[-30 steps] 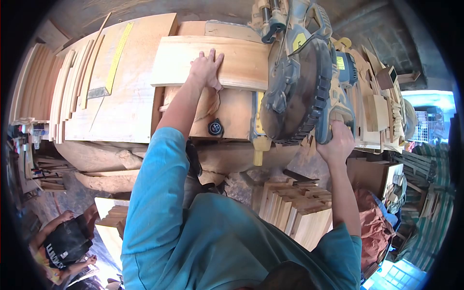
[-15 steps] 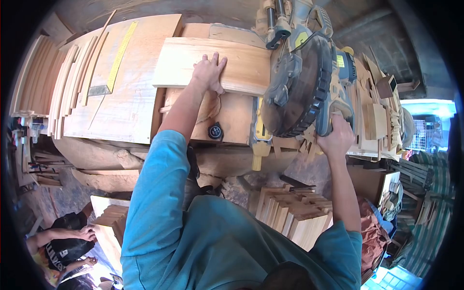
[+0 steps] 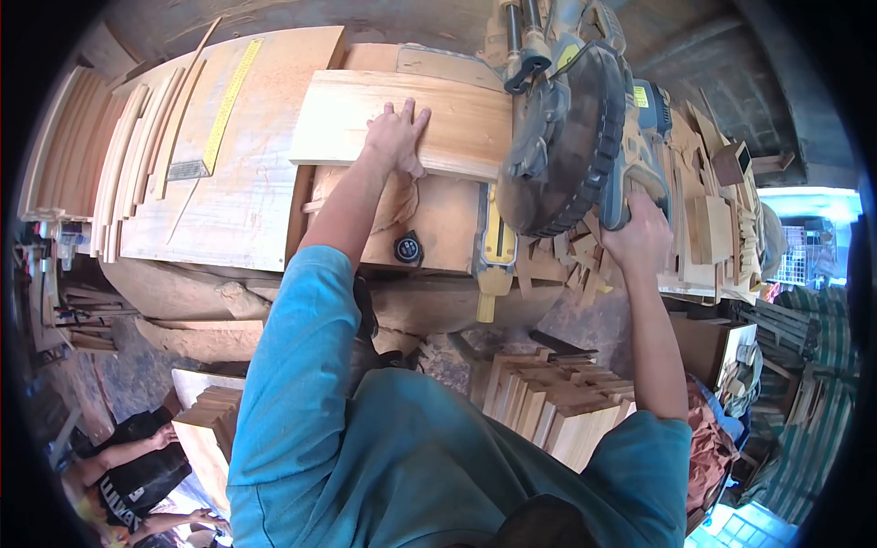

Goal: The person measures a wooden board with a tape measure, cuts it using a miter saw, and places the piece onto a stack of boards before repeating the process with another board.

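Note:
Fingers spread, my left hand (image 3: 397,139) lies flat on a wide wooden board (image 3: 466,123) near the saw's left side. My right hand (image 3: 639,228) is wrapped round the handle of a miter saw (image 3: 571,137). The saw's round guard stands just past the board's right end, over the yellow insert (image 3: 496,239) of the saw base. Whether the blade touches the wood is hidden by the guard. A round black object (image 3: 407,247) sits below the board.
A yellow square ruler (image 3: 228,110) rests on a large panel (image 3: 247,205) at the left, beside stacked strips (image 3: 137,155). Offcuts (image 3: 585,260) lie right of the saw base. Stacked boards (image 3: 557,402) stand below. Another person (image 3: 137,475) is at the lower left.
The saw head and my right hand have shifted slightly, with the head higher and more of the yellow insert and offcuts showing. The other person's arms have moved. My left hand stays put.

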Available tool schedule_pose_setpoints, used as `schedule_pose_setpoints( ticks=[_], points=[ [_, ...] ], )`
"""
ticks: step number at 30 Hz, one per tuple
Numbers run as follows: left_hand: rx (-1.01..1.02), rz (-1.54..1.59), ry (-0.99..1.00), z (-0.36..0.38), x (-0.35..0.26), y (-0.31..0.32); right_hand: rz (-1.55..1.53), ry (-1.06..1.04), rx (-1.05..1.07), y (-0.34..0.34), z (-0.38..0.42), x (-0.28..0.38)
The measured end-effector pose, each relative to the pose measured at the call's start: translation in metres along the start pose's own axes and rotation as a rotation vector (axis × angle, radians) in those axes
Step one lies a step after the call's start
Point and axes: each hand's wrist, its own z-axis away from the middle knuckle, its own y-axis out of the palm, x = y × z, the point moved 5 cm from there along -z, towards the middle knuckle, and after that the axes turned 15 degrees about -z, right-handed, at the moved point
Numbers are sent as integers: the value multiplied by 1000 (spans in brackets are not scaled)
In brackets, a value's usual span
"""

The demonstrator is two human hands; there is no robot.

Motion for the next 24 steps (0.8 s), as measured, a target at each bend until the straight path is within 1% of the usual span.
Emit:
schedule_pose_setpoints(
  ticks=[6, 8, 9, 11, 15, 16, 18, 19, 21, 22, 23, 24],
  points=[
    [4, 5, 4, 1, 0, -3, -22, 19, -4, 11, -22, -9],
    [6, 3, 3, 1, 0, -6, -9, 143, 98, 11, -32, -8],
    [10, 7, 2, 1, 0, -5, -10, 142, 100, 12, -33, -6],
    [7, 17, 2, 1, 1, -2, -38, 106, 53, 7, -33, -1],
    [-12, 2, -28, 8, 0, -5, -41, 73, 32, 1, -35, -8],
    [-11, 1, -37, 15, -3, 4, -25, 98, -31, -6, -38, -12],
    [-349, 128, -154, 36, -7, 15, -3, 126, -142, -29, -58, -14],
    [-351, 127, -170, 50, -18, 29, 4, 138, -188, -51, -75, -11],
    [-720, 966, -780, 95, -9, 67, 98, 213, -191, -86, -114, -22],
    [-722, 959, -782, 92, -17, 85, 74, 197, -221, -104, -136, -28],
    [-693, 1482, -1090, 89, -22, 124, 50, 175, -248, -120, -161, -35],
    [-619, 2019, -1392, 85, -35, 151, 80, 136, -290, -132, -187, -46]
  ],
)
